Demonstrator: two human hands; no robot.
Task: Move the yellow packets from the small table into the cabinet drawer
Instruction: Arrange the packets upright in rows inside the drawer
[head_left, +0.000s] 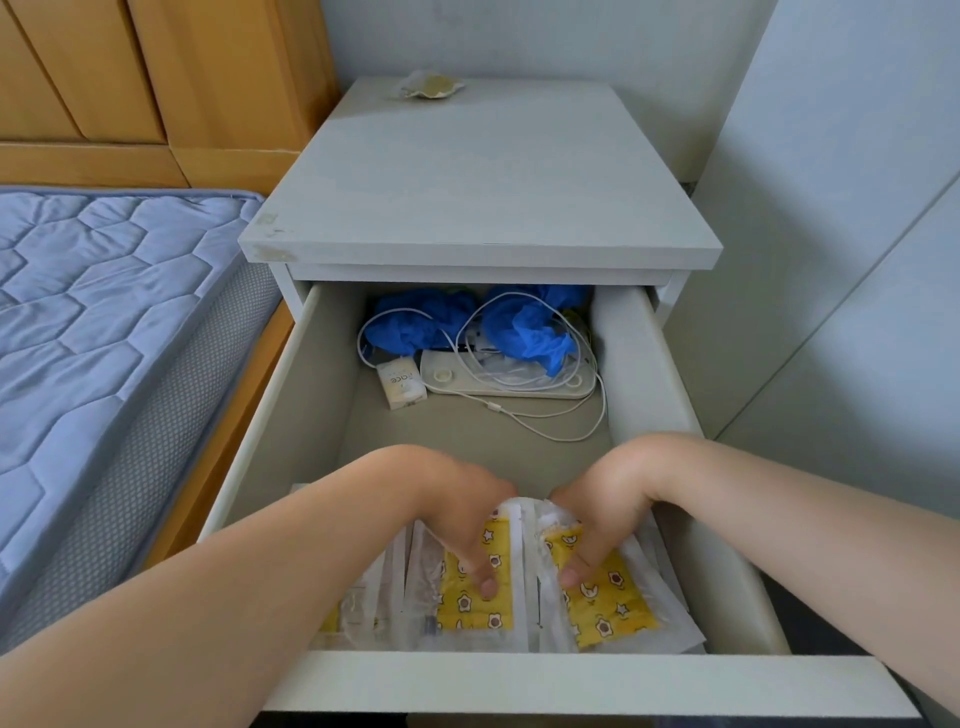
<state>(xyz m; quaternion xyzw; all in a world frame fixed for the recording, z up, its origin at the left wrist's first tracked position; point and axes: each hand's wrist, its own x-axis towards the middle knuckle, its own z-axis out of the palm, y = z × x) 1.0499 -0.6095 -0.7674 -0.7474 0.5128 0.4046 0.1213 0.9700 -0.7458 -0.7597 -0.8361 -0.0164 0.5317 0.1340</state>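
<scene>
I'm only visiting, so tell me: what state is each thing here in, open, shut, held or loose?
drawer: pulled open.
yellow packets: in clear wrappers, lying at the drawer's front.
left hand: gripping one packet.
right hand: gripping another packet.
white cable: loose and tangled, at the back.
blue bundles: crumpled, at the back.
wrapper: crumpled, on the cabinet top.

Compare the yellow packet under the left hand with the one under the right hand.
The left packet, pinched by the left hand, lies square to the drawer front; the right packet, pinched by the right hand, is turned, its near end swung rightward. The left packet sits mid-drawer, the right packet nearer the drawer's right side. Both are yellow, star-patterned, in clear wrappers.
</scene>
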